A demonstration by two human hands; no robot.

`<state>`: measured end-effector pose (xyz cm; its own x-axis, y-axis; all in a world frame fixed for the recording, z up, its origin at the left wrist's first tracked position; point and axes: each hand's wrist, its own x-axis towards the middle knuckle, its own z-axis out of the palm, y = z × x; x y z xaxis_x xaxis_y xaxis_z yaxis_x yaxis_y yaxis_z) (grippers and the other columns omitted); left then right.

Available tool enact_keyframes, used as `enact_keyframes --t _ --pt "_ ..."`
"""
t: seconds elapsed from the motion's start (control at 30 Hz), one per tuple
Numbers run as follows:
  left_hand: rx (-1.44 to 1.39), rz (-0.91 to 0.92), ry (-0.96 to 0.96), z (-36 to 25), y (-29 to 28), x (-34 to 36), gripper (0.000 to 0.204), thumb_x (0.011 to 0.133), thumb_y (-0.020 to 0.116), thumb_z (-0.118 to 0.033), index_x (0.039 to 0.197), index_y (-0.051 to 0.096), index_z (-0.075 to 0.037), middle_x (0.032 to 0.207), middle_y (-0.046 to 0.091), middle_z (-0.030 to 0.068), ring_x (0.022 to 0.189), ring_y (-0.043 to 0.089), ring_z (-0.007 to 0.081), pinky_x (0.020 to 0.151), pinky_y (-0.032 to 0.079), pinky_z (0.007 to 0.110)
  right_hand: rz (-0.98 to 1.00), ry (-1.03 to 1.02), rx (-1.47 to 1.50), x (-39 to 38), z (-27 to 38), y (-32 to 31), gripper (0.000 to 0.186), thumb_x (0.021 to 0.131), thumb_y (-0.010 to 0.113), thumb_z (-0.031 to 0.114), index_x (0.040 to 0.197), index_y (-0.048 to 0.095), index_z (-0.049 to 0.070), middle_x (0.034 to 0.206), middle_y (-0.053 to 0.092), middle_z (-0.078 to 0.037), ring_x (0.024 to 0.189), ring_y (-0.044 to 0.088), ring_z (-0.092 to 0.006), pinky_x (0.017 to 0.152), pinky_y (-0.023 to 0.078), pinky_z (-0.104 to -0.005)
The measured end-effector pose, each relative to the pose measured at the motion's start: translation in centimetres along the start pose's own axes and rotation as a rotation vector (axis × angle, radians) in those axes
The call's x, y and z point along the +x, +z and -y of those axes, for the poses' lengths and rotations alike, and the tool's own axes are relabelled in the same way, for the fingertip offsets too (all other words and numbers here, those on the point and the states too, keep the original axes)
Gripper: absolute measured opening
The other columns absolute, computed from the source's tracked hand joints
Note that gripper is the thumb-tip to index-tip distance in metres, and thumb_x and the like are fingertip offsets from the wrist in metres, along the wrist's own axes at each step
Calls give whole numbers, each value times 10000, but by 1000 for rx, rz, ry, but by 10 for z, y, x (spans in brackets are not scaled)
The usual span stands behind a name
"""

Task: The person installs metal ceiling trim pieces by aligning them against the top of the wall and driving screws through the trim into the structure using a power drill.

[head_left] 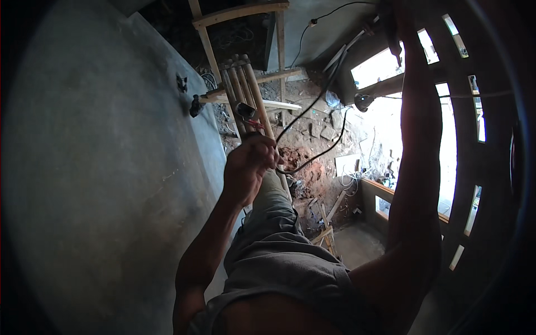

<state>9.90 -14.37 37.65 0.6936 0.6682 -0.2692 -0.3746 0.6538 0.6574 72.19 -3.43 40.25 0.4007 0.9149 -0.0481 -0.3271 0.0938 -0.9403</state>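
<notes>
My left hand is closed in front of my body, with a black cable looping out at its fingers. Just beyond it, a small dark cylindrical object and a red item sit over a row of round wooden poles. My right arm stretches up to the far right, and my right hand is in deep shadow at the upper edge. A dark shape hangs beside that hand; its kind and the fingers cannot be made out.
A smooth grey wall stands close on the left. Below are rubble and reddish soil. A wooden frame rises ahead. To the right, a wall with bright slots surrounds an opening; a round dark fitting hangs near it.
</notes>
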Motion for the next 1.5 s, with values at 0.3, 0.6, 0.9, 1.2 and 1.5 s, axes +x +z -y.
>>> enact_keyframes --t 0.3,0.6,0.9,1.2,1.5 --pt "72 -183 -98 3 -42 -48 171 1000 598 -138 1072 588 17 810 534 41 749 524 168 832 489 427 -122 137 38 -142 -90 -35 419 938 549 434 1038 628 35 804 647 -95 683 640 -199 598 543 -340" --pt "68 -275 3 -16 -78 -81 165 961 634 -76 1109 583 -22 822 549 22 763 523 145 848 457 381 -442 485 -389 -378 -127 52 299 924 649 347 991 641 56 759 623 -31 620 603 -127 560 498 -290" --pt "69 -114 -207 31 -39 -95 193 999 589 -131 1099 605 33 777 558 52 747 576 182 808 529 409 -463 1009 -543 -588 -135 -24 488 807 732 435 1088 668 41 823 650 -23 666 606 -119 583 500 -291" --pt "158 -346 149 -20 -52 -141 198 994 611 -159 1080 601 20 792 540 34 725 525 155 782 532 394 632 562 -451 -446 -16 213 1166 498 861 280 1507 360 -21 1340 577 -136 1205 573 -237 1047 431 -371" --pt "353 -990 726 -33 -70 -306 305 996 637 -269 1065 622 28 766 573 44 699 566 149 773 556 386 1467 85 -792 -339 -43 416 1147 571 898 497 1505 394 64 1350 570 -181 1230 564 -287 1038 438 -415"
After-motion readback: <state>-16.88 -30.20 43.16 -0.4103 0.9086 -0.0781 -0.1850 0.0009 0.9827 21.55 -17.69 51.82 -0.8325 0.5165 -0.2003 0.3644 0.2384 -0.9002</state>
